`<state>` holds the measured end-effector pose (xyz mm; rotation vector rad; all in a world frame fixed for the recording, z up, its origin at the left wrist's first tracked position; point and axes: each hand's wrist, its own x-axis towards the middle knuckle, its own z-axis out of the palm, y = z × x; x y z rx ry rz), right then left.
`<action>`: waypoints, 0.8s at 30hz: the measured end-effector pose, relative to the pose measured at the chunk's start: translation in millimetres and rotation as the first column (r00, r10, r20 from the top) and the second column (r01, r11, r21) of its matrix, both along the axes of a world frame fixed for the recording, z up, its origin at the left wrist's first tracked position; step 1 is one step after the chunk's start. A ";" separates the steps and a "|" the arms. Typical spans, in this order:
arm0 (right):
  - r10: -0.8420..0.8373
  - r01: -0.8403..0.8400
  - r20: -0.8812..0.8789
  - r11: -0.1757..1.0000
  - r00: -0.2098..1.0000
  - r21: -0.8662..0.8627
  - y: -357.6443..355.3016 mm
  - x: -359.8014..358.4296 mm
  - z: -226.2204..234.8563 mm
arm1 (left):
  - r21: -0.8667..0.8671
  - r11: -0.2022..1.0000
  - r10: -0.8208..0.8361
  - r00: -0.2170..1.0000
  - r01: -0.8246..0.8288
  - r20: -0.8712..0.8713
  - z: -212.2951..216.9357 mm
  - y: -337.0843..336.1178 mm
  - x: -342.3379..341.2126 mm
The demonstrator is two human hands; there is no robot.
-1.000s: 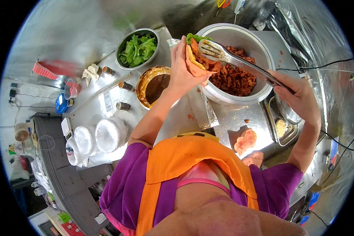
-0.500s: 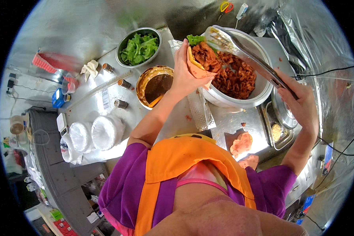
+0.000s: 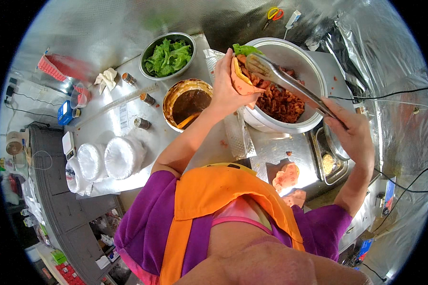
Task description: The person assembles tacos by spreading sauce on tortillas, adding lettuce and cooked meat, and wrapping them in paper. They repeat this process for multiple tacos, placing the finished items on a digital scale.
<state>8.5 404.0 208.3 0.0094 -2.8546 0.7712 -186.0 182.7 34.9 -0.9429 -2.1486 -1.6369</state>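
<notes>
Left hand [image 3: 222, 87] cups pink-paper wrap [image 3: 242, 86]; right hand [image 3: 355, 129] clasps steel tongs [image 3: 299, 89].
Tongs cross silver meat pot [image 3: 263, 118]; steel bowl [image 3: 193, 56] holds lettuce [image 3: 169, 57].

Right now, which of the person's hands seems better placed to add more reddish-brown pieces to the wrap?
Probably the right hand: it grips the metal tongs, which already extend over the pot of reddish-brown pieces. The left hand is occupied holding the wrap.

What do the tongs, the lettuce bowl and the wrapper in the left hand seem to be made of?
Tongs: probably polished steel, bright reflections along them. Lettuce bowl: likely smooth steel, shiny grey rim. Wrapper: apparently matte paper, thin with a pointed corner.
</notes>
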 end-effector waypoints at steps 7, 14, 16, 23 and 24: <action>-0.080 0.077 0.068 0.996 0.994 0.042 -6.7 -10.8 10.5 | 0.072 0.997 -0.030 0.998 0.026 0.052 -0.3 2.2 -2.4; 0.003 0.002 -0.033 0.991 0.999 0.137 -10.9 -9.9 -3.9 | 0.107 0.994 -0.037 0.998 0.033 0.042 2.1 4.3 0.2; -0.032 0.030 0.007 0.981 0.999 0.194 -15.3 -11.7 -6.6 | 0.087 0.996 -0.039 0.999 0.036 0.028 -5.7 5.9 -3.1; -0.018 0.026 -0.095 0.996 0.995 0.084 -11.9 -10.9 -7.7 | 0.056 0.998 -0.025 0.996 0.030 -0.090 0.0 6.4 -1.8; -0.009 0.017 -0.070 0.994 0.997 0.107 -14.3 -13.0 -10.1 | 0.043 0.999 -0.030 0.997 0.033 -0.070 -0.8 7.1 -1.4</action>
